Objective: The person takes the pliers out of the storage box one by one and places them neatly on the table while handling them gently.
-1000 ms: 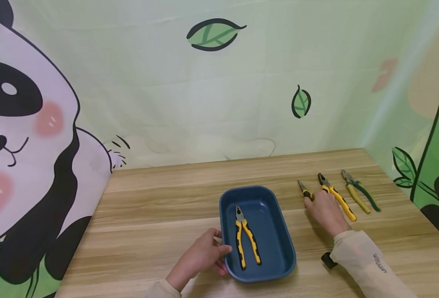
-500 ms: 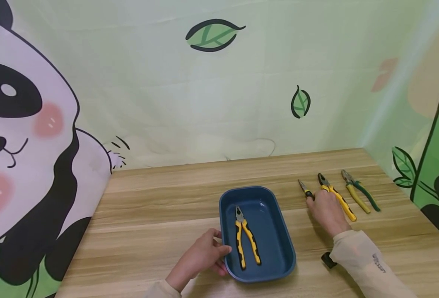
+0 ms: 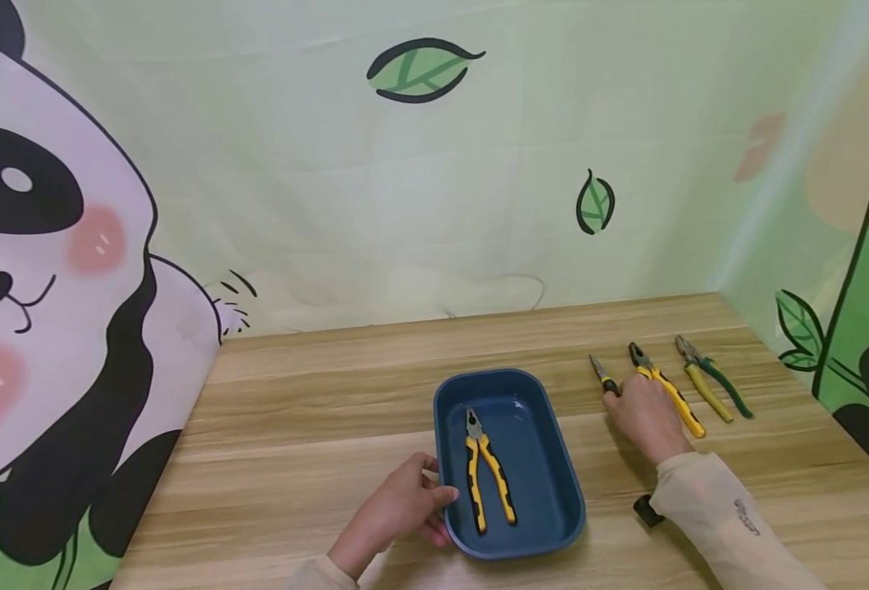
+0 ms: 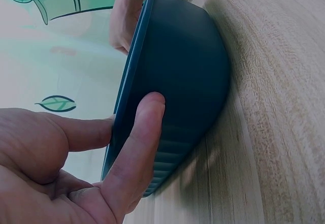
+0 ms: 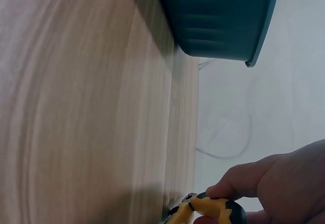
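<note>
My left hand [image 3: 408, 500] pinches the left rim of a blue plastic tray [image 3: 567, 492], thumb on the rim and fingers against the outer wall. Inside the tray lie combination pliers [image 3: 475, 426] with yellow-and-black handles spread apart. To the tray's right, my right hand [image 3: 647, 416] grips needle-nose pliers [image 3: 600, 373] by their handles, with the slim tip pointing away. Thumb and fingers close on the yellow-and-black handles [image 5: 218, 206] in the right wrist view. The palm hides most of those handles in the head view.
Right beside my right hand lie another pair of yellow-and-black pliers [image 3: 674, 397]. Farther right are pliers with one yellow and one green handle [image 3: 722, 385]. A printed cloth wall [image 3: 405, 205] stands behind the wooden table [image 3: 294, 426].
My right hand and the needle-nose pliers have shifted only very slightly, right and then back. The tray and my left hand stay in place.
</note>
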